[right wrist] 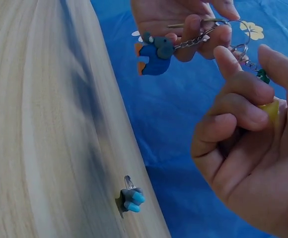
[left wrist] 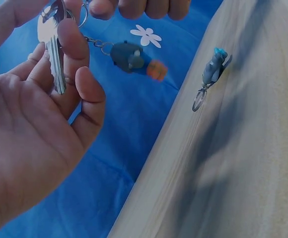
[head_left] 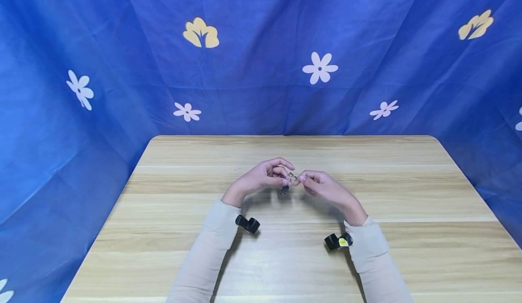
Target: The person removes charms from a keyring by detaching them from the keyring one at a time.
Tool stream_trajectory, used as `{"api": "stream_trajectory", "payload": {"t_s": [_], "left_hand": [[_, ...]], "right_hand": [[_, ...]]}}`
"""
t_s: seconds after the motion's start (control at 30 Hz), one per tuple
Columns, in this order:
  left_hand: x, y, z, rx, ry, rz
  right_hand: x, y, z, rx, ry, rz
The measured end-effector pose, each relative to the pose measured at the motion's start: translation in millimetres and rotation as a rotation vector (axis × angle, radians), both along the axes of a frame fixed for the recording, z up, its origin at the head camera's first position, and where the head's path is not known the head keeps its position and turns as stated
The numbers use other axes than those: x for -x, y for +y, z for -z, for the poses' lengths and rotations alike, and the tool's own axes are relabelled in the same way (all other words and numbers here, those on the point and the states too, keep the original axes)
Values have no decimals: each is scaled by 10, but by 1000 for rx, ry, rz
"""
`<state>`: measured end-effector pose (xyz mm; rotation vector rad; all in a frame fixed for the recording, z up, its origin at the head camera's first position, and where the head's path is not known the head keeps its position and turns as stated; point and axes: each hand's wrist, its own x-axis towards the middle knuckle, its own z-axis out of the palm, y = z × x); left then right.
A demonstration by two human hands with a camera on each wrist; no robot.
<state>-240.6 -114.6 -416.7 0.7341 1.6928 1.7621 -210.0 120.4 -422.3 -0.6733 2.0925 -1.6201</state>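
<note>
Over the middle of the table, my left hand (head_left: 265, 175) pinches a silver key (left wrist: 57, 69) by its head. From the key's ring (right wrist: 246, 30) a small figure keychain (right wrist: 156, 55), grey-headed with a blue body and orange feet, dangles on a short chain. My right hand (head_left: 324, 186) curls its fingers round a yellow charm (right wrist: 272, 110), mostly hidden in the palm. A green bead (right wrist: 263, 76) and chain run from that charm to a smaller ring (right wrist: 240, 51) close to the key's ring. Whether the two rings are linked is unclear.
Another figure keychain, a grey figure (left wrist: 213, 67) with light-blue feet, lies on the wooden table (head_left: 285, 266) with its split ring beside it. Blue cloth (head_left: 261, 67) with printed flowers hangs behind the table and at both sides.
</note>
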Motion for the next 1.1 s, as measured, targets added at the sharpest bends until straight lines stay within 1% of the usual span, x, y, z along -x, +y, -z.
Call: {"api": "stream_trajectory", "payload": {"t_s": [0.23,0.37,0.47,0.6,0.8,1.0,1.1], "left_hand": [[-2,5,8,16,-13,-3],[5,14,6,48,3,-9],[14,21,9,70,6,-13],[21,28,15,94,-4,-18],[21,34,6,128,27,-16],[18,41,9,140,57,-15],[17,35,19,158,89,-17]], "right_hand": [[-3,3,-14,41,-14,68],[7,3,-19,88,-22,78],[16,10,-20,98,-19,80],[21,21,-17,70,-13,85],[8,27,-42,12,-6,90],[-44,0,-108,-91,79,69],[-67,-23,-139,-113,104,42]]}}
